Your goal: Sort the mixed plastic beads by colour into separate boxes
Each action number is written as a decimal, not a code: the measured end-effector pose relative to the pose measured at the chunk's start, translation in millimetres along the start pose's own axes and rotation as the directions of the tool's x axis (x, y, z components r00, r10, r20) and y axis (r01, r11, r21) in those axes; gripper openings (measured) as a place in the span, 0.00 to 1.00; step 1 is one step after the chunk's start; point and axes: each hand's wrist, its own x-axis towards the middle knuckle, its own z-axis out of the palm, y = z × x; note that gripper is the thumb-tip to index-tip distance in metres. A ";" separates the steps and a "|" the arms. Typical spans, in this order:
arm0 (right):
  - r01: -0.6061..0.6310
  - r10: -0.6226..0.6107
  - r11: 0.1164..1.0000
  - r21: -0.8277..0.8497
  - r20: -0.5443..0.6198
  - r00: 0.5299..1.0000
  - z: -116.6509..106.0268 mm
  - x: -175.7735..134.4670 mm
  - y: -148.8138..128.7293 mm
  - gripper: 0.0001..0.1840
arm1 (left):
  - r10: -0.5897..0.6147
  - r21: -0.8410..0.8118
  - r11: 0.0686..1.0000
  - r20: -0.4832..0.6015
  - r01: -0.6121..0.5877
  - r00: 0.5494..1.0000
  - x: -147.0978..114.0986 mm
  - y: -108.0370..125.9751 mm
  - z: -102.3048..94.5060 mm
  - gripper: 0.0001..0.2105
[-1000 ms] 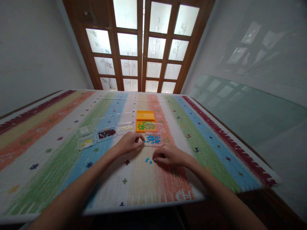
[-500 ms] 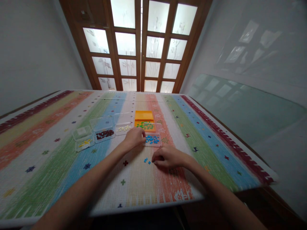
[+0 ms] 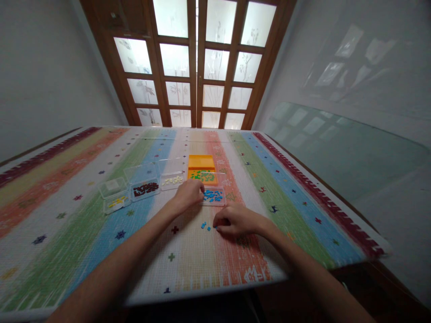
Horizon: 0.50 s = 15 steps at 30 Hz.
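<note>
Loose blue pieces (image 3: 204, 225) sit on the tablecloth (image 3: 195, 264) just below frame centre; more lie in the clear box (image 3: 213, 205) above them. Right hand (image 3: 237, 219) is right beside the loose ones, thumb and forefinger nearly together, blue fleck at the tips; can't tell if it's pinched or lying on the cloth. Left hand (image 3: 189, 193) is at the box's left end, fingers curled in; can't tell if they grip a piece or the wall. Pieces look like hard plastic: should be very light, stiff, maybe slick, not fragile, easy to flick away. Best hold is probably a fingertip pinch on opposite side edges. Left loose bit slants lower left to upper right; the one beside it looks squarish, no clear long axis. Box runs long left-to-right, open lid (image 3: 220, 173) toward the top of frame.
</note>
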 end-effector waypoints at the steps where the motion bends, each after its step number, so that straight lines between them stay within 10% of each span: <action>1: 0.005 -0.005 1.000 0.001 -0.005 1.000 -0.4 -0.1 -0.3 0.14 | 0.020 -0.018 1.000 -0.019 -0.020 1.000 -1.5 -2.3 -2.0 0.12; 8: -0.022 0.026 0.999 0.026 -0.168 0.985 -13.8 -2.6 13.0 0.10 | 0.237 -0.286 0.917 -0.168 -0.277 0.957 -22.1 -24.6 -7.3 0.10; 15: -0.152 0.154 0.988 0.020 -0.180 0.972 -40.2 11.4 30.3 0.10 | 0.463 -0.392 0.828 0.074 -0.401 0.883 -50.4 -27.3 0.5 0.10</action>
